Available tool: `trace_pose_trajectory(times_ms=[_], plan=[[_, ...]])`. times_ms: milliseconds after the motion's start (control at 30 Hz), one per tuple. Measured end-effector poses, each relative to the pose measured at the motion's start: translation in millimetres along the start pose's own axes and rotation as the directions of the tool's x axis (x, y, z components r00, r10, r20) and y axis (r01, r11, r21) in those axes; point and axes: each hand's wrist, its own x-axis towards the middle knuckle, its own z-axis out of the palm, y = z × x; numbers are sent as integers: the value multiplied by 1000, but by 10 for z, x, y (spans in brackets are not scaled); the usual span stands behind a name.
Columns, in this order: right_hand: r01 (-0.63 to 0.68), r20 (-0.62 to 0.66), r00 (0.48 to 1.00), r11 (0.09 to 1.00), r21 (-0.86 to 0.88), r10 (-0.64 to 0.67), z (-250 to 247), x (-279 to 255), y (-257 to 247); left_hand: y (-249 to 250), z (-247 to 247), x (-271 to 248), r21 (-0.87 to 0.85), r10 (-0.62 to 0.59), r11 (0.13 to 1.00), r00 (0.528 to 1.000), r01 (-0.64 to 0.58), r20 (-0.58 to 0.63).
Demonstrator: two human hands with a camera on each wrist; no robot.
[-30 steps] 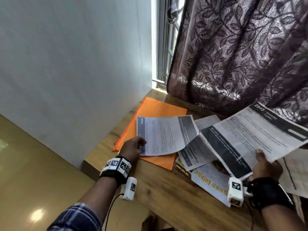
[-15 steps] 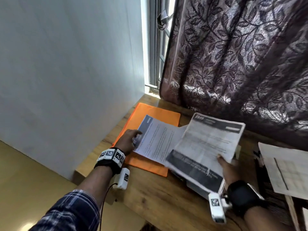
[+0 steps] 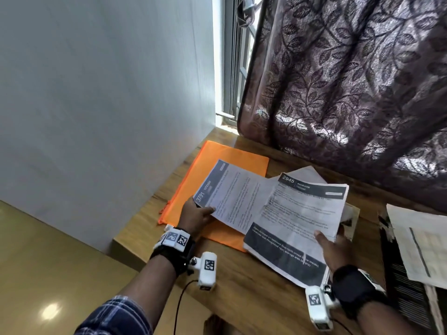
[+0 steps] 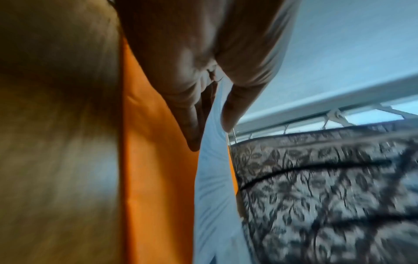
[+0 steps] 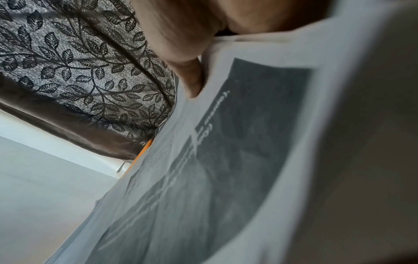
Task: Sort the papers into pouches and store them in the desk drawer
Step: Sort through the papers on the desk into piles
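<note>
An orange pouch (image 3: 225,170) lies flat on the wooden desk (image 3: 242,286) beside a pale wall (image 3: 96,105), nothing visibly inside it, a printed sheet marked 3791 (image 3: 232,197) resting across it. The left hand (image 3: 196,217) pinches that sheet's near corner between thumb and fingers; to its right the right hand (image 3: 335,247) grips a sheet headed 2945 (image 3: 297,221), thumb on top, overlapping the first sheet. More papers (image 3: 420,243) sit at the far right below a leaf-patterned curtain (image 3: 350,81).
</note>
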Motion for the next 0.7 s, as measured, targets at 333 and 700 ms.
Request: trace_pose_trajectory(times_ms=[333, 700], plan=[[36, 14, 999, 998, 55, -37, 22, -22, 17, -137, 404, -225, 280, 85, 947, 963, -158, 255], [44, 71, 996, 995, 89, -50, -23, 34, 109, 283, 51, 118, 98, 243, 969, 955, -229, -169]])
